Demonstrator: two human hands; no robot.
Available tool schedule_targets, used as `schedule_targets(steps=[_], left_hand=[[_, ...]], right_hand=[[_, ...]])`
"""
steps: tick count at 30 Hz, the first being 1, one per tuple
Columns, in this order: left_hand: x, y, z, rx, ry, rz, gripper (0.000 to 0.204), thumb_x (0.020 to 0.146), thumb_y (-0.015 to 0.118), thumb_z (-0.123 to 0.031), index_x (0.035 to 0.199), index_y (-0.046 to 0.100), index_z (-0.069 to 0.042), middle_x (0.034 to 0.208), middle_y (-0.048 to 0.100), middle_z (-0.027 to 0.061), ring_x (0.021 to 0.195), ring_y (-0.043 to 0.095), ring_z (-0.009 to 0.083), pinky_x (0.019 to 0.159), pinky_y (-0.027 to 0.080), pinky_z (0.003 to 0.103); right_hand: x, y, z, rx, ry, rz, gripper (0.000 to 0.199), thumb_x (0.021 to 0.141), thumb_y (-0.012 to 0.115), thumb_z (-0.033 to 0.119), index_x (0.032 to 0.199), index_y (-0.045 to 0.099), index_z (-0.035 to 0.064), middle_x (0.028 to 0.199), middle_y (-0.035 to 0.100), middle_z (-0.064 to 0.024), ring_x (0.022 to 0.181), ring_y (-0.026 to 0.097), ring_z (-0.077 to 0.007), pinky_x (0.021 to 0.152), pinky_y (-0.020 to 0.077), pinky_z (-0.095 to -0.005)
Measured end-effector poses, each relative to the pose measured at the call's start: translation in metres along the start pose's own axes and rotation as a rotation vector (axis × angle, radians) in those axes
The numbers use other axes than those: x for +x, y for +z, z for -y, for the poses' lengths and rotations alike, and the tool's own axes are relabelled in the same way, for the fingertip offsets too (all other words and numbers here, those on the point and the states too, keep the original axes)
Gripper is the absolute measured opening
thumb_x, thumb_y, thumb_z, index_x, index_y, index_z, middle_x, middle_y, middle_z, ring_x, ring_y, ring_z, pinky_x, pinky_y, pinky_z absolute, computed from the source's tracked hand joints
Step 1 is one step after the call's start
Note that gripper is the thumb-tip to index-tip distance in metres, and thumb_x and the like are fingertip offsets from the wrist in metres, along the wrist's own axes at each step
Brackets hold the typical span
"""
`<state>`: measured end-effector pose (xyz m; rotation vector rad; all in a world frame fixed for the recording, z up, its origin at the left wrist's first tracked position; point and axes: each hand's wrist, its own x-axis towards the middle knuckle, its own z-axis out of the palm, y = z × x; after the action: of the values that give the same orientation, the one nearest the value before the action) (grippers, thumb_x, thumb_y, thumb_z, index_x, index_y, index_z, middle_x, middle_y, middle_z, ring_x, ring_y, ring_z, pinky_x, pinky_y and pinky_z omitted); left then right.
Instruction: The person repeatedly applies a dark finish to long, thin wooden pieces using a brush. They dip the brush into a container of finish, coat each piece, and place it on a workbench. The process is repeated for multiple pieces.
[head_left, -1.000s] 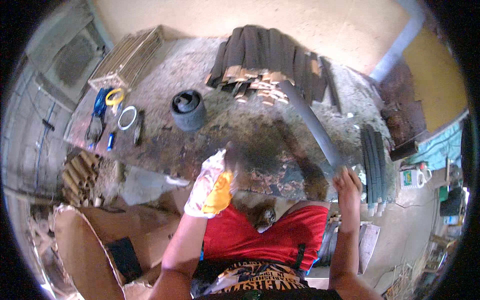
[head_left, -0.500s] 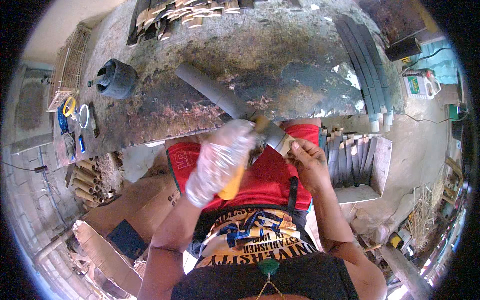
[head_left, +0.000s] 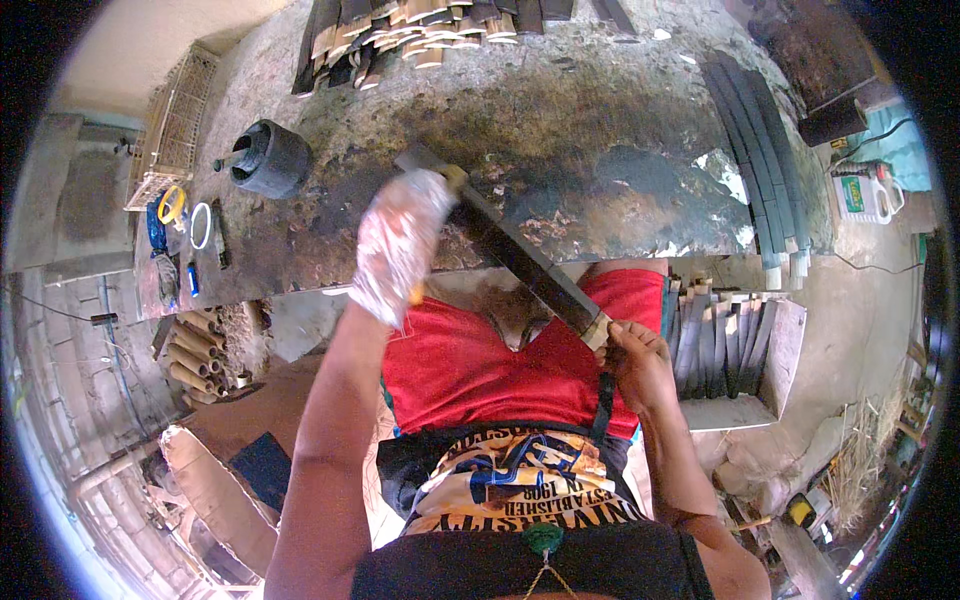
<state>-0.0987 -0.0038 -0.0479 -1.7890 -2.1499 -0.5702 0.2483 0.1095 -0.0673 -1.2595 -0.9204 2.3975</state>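
A long bamboo strip runs slantwise from the table to above my lap, its side dark and wet-looking, its near end pale and bare. My right hand pinches that pale end between thumb and fingers. My left hand, wrapped in clear plastic, is closed round what looks like a yellow-handled brush; its tip touches the strip near the far end. The plastic and the hand hide most of the brush. The strip's far end rests over the stained table.
A dark pot with a stick in it stands on the table's left. Several dark strips lie at the right; cut pieces are heaped at the back. Below right, a box holds upright strips. A jug stands far right.
My left hand has moved up and left along the strip toward its far end. The strip now shows a darker side, and its near end has shifted slightly down and right.
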Motion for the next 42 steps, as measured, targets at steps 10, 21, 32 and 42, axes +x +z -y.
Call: schedule_targets(steps=[10, 21, 32, 42], left_hand=[[0.025, -0.017, 0.007, -0.200, -0.079, 0.019, 0.022, 0.092, 0.058, -0.013, 0.110, 0.070, -0.009, 0.110, 0.070, 0.0104, 0.101, 0.067, 0.0284, 0.087, 0.055, 0.037], [-0.005, 0.003, -0.100, -0.297, -0.045, 0.163, 0.021, 0.092, 0.055, -0.009, 0.111, 0.063, -0.007, 0.104, 0.065, 0.0182, 0.092, 0.066, 0.0380, 0.083, 0.056, 0.047], [0.044, -0.016, 0.030, -0.267, -0.246, 0.129, 0.017, 0.099, 0.055, -0.015, 0.104, 0.067, -0.004, 0.108, 0.066, 0.0120, 0.105, 0.064, 0.0278, 0.097, 0.053, 0.039], [0.010, -0.013, -0.127, -0.605, -0.270, 0.266, 0.015, 0.096, 0.051, -0.019, 0.094, 0.060, -0.007, 0.085, 0.061, 0.0156, 0.088, 0.065, 0.0390, 0.079, 0.054, 0.051]], right_hand=[[-0.006, -0.007, -0.003, -0.203, -0.138, 0.029, 0.015, 0.095, 0.070, 0.010, 0.106, 0.068, 0.0000, 0.093, 0.071, -0.0028, 0.084, 0.065, -0.0093, 0.078, 0.0514, -0.0252], [-0.012, -0.001, -0.004, -0.403, -0.382, 0.029, 0.024, 0.090, 0.071, -0.003, 0.114, 0.067, -0.0019, 0.101, 0.070, -0.0026, 0.091, 0.062, -0.0092, 0.083, 0.0505, -0.0252], [-0.009, -0.004, -0.001, -0.396, -0.418, 0.037, 0.028, 0.091, 0.072, -0.001, 0.118, 0.066, -0.0030, 0.098, 0.070, -0.0027, 0.090, 0.063, -0.0101, 0.080, 0.0503, -0.0257], [-0.015, -0.003, 0.000, -0.557, -0.469, -0.017, 0.031, 0.090, 0.071, -0.002, 0.121, 0.064, -0.0058, 0.103, 0.069, -0.0079, 0.092, 0.064, -0.0133, 0.081, 0.0515, -0.0270]])
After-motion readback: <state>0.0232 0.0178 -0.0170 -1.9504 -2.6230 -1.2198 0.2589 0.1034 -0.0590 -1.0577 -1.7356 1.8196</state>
